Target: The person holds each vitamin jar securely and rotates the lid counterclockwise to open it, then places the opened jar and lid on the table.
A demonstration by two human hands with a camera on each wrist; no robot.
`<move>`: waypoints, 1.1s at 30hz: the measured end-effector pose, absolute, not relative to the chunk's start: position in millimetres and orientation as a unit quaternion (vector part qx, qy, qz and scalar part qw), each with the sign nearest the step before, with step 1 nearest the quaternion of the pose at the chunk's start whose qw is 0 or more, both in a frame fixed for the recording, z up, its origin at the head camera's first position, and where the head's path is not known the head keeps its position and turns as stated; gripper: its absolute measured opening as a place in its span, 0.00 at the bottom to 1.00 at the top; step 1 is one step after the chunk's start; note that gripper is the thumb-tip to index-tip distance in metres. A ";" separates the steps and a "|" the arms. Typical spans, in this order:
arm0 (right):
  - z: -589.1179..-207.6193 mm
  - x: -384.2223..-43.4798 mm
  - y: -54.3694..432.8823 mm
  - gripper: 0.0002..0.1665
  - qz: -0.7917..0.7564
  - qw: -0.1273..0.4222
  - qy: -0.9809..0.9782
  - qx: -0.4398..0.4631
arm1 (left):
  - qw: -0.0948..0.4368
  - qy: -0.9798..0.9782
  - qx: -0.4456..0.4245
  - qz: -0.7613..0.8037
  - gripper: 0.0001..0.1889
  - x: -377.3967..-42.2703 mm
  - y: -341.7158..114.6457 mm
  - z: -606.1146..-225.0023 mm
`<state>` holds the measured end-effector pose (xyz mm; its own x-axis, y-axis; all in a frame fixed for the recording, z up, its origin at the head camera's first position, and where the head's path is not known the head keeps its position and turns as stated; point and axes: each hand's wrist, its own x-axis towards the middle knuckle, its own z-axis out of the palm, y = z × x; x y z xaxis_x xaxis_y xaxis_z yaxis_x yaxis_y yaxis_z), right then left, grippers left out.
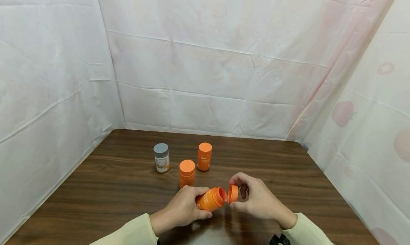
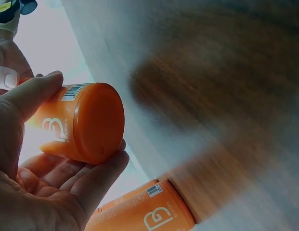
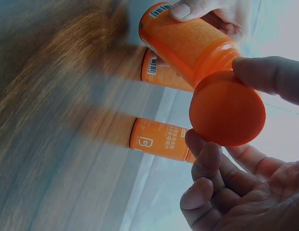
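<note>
My left hand (image 1: 187, 206) grips the uncapped orange bottle (image 1: 207, 201), tipped above the table (image 1: 288, 170) toward the cap (image 1: 233, 193) my right hand (image 1: 256, 198) pinches. Tilt more, anything inside might spill; loose pinch, cap might drop. Just beyond, a left-hand bump could topple the nearer standing bottle (image 1: 187, 173).
</note>
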<state>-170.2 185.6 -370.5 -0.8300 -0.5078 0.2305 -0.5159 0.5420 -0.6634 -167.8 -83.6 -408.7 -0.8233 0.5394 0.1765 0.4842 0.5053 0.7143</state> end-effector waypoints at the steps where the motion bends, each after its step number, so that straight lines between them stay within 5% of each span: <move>1: -370.7 -170.6 186.0 0.27 0.380 0.006 -0.878 0.291 | 0.035 0.867 0.294 0.400 0.23 -167.7 -83.9 -408.8; 33: -377.0 -170.6 195.0 0.31 0.400 0.037 -0.884 0.240 | -0.011 0.862 0.272 0.428 0.26 -161.1 -93.1 -412.8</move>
<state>-170.6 195.0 -377.0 -0.8824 -0.3943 0.2566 -0.4531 0.5653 -0.6893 -161.1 -93.1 -412.8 -0.8517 0.4593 0.2522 0.4785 0.4856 0.7316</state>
